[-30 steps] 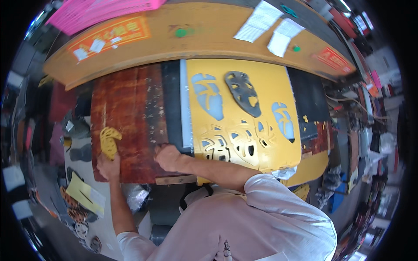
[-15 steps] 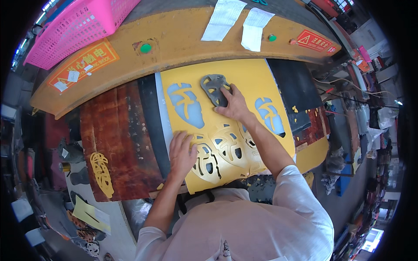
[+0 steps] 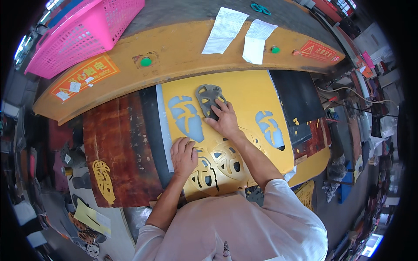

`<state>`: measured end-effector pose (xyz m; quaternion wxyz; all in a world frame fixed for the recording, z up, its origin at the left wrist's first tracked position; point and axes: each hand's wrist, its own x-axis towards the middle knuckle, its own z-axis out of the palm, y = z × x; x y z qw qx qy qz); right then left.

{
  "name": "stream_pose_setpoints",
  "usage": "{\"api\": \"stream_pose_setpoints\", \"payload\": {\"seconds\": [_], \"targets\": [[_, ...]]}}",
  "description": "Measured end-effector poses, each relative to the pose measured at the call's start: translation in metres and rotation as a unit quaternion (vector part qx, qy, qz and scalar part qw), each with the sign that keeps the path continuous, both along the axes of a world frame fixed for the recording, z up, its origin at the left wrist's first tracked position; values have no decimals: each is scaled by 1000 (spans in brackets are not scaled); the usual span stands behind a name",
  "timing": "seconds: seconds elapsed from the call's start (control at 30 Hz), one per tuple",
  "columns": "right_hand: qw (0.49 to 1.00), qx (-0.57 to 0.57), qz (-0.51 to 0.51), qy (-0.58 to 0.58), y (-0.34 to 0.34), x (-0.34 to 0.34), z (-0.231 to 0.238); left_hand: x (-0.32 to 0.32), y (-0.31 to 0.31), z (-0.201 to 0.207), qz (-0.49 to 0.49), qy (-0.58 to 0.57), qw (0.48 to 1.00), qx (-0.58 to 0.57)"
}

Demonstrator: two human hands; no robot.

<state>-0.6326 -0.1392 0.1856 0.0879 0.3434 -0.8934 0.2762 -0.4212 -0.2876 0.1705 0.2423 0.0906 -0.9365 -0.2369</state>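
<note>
A yellow sheet [image 3: 244, 89] with cut-out openings lies across the work surface, its near part bending down toward my body. On its far half rests a dark grey, sole-shaped cutting die [image 3: 203, 96] with several holes through it. My right hand [image 3: 225, 121] grips the near end of this die, fingers over its top and thumb at its near left edge. Just left of the die is a cut-out opening [image 3: 194, 126] in the sheet. My left hand [image 3: 184, 155] lies flat on the sheet's left edge, fingers stretched out, holding nothing.
An ochre machine beam [image 3: 178, 56] with green buttons spans the far side. A pink basket [image 3: 82, 41] and paper sheets [image 3: 224, 30] sit on it. A cut yellow piece [image 3: 103, 182] lies on the reddish-brown board [image 3: 117, 152] at left. Small yellow scraps lie at right.
The cutting die has shifted slightly left, closer to the left opening, and turned a little under my right hand. My left hand stays at the sheet's left edge. The whole view has tilted slightly.
</note>
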Motion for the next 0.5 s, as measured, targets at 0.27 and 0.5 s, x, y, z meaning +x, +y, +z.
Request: {"api": "stream_pose_setpoints", "payload": {"seconds": [0.27, 0.5], "targets": [[991, 9, 39, -126, 83, -26, 16, -12, -6, 3, 2, 9, 1000, 1], [939, -116, -93, -311, 104, -39, 24, -38, -22, 1, -3, 11, 1000, -6]]}}
